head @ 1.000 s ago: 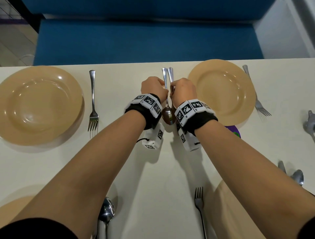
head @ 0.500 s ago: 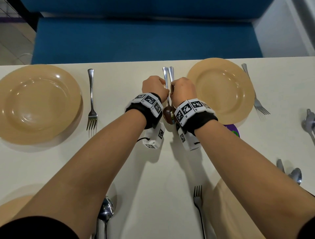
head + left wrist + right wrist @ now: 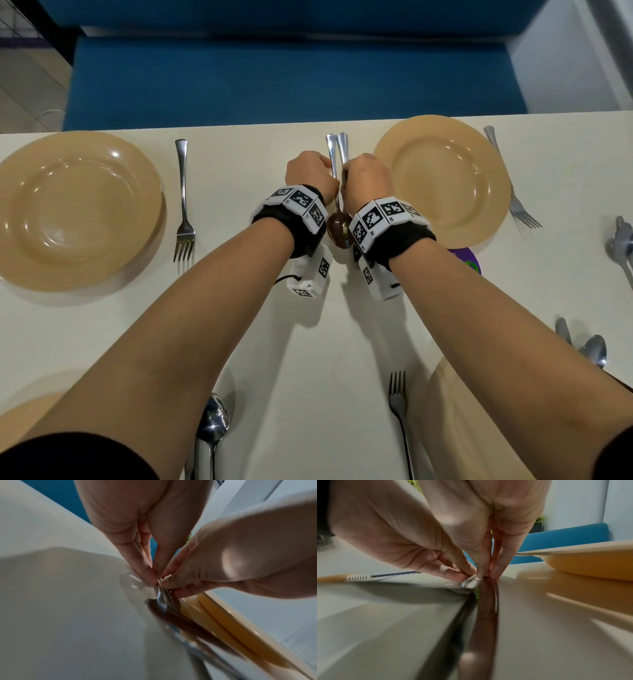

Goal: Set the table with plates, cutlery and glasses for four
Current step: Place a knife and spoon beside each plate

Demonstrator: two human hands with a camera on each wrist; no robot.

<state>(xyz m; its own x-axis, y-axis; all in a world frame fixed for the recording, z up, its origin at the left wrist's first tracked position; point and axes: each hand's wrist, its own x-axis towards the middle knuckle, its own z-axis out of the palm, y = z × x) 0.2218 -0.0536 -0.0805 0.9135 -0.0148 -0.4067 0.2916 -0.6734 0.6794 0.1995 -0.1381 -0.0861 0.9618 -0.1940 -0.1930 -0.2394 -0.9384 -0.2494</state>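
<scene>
Both hands meet at the upper middle of the head view, between the two far plates. The left hand [image 3: 310, 176] pinches the handle of one spoon [image 3: 331, 154] with curled fingertips, and the right hand [image 3: 368, 178] pinches the handle of the other spoon [image 3: 343, 147] the same way. The two pieces lie touching on the table [image 3: 308, 342], just left of the right-hand plate [image 3: 442, 178]. I'd guess she is squaring them up so they sit parallel beside that setting.

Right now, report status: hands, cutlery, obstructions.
Left hand and right hand each pinching one of two utensils beside far right plate. No glasses seen. Nothing blocking.
</scene>
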